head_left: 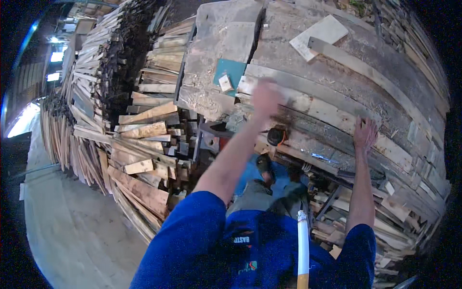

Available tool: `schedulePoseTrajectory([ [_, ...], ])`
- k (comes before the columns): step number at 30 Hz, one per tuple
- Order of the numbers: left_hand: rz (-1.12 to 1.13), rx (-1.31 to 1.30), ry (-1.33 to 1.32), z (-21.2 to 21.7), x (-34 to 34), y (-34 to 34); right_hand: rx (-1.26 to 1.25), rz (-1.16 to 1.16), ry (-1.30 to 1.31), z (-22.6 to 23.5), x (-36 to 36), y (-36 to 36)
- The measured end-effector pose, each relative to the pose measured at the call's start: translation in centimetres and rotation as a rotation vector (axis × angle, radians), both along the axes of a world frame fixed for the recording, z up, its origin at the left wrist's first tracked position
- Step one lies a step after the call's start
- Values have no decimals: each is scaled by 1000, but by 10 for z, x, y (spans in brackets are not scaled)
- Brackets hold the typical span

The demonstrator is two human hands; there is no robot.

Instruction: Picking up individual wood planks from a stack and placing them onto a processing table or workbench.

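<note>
- The wide wooden surface (pixel 221 38) carries loose boards and wood shavings (pixel 204 98); grit beneath a board could let it slide or rock when pressed.
- The wood pile (pixel 159 88) left of the surface has uneven, jutting ends; a knock could bring pieces down.
- The long pale board (pixel 332 113) lies along the surface's near side, under the right hand. Uneven pressure at its two ends could twist it, and its rough edges could leave splinters in bare skin.
- A second long board (pixel 370 67) lies farther back, one end overlapping a pale panel (pixel 332 29); bumping either could shift both.
- The left hand (pixel 268 96) is blurred at the long pale board's left end; I cannot tell its grip, or whether it touches.
- The right hand (pixel 365 132) is spread wide with its palm down on that board, gripping nothing; it could slip on dust.
- A blue-green plate (pixel 224 66) bears a small pale block (pixel 225 83), which a sweeping wrist might knock off.
- A cigarette (pixel 303 245) juts into view; if lit, falling ash could catch in the shavings.
</note>
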State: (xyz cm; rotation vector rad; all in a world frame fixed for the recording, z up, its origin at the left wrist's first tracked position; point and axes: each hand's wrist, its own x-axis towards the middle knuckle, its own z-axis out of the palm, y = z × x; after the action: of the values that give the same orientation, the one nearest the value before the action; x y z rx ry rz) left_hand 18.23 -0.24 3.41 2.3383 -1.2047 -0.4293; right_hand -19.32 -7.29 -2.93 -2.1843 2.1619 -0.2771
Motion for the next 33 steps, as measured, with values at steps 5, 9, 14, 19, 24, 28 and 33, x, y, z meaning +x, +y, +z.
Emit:
schedulePoseTrajectory([
  [5,483,317,-197,-6,137,7,-10,30,94,-36,-17,-3],
  [9,312,312,-177,-33,179,28,-17,50,8,-15,-7,-21],
  [14,364,112,-42,9,208,33,-63,47,-61,8,3,-4],
  [19,-485,695,501,84,146,15,-100,26,-24,24,-22,6],
  [24,-1480,1390,605,153,-21,4,-3,-33,-120,31,-21,1],
  [28,-860,224,139,280,-41,-129,-29,-30,-155,28,-12,6],
  [33,-362,-910,693,471,-68,-130,-28,-30,-184,35,-20,10],
])
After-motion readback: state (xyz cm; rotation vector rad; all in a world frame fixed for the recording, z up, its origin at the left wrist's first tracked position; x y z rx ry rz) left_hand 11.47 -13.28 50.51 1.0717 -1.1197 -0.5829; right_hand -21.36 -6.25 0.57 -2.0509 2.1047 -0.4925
